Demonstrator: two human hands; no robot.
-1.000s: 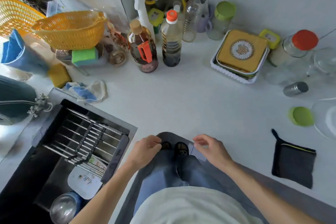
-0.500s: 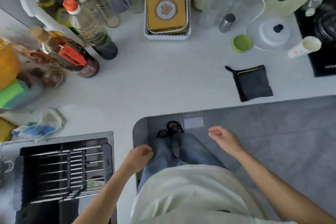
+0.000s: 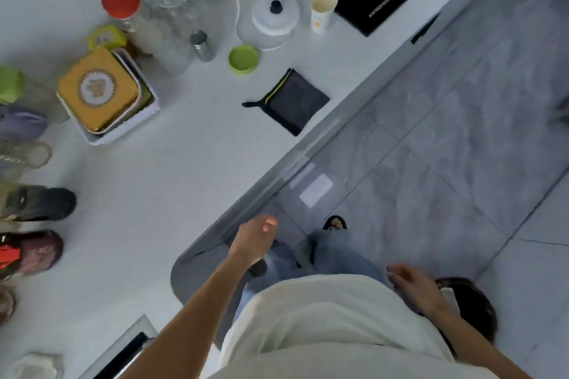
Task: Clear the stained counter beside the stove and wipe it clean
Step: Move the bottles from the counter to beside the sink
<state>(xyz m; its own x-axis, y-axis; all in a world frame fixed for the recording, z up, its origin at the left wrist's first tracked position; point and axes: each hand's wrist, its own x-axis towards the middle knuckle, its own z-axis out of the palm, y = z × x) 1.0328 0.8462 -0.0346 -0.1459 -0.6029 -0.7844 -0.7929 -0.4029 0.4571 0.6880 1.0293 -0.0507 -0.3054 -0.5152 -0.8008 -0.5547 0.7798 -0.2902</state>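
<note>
Counter (image 3: pixel 172 169) beside stove (image 3: pixel 378 0): crowded, nothing cleared yet.
Glass-lidded white container (image 3: pixel 275 17), paper cup (image 3: pixel 321 11) next to stove edge: hasty sweep likely topples them.
Dark cloth (image 3: pixel 295 101) near counter lip, could slide off.
Left hand (image 3: pixel 254 238), right hand (image 3: pixel 412 283) apart, loosely curled, holding nothing.

Home kitchen: white bench (image 3: pixel 172 181) crowded with sauce bottles and jars, red-lidded glass jar (image 3: pixel 121 4), black glass stove top (image 3: pixel 381 0) at its end, black sink corner (image 3: pixel 129 357), grey tiled floor (image 3: pixel 462 132).
</note>
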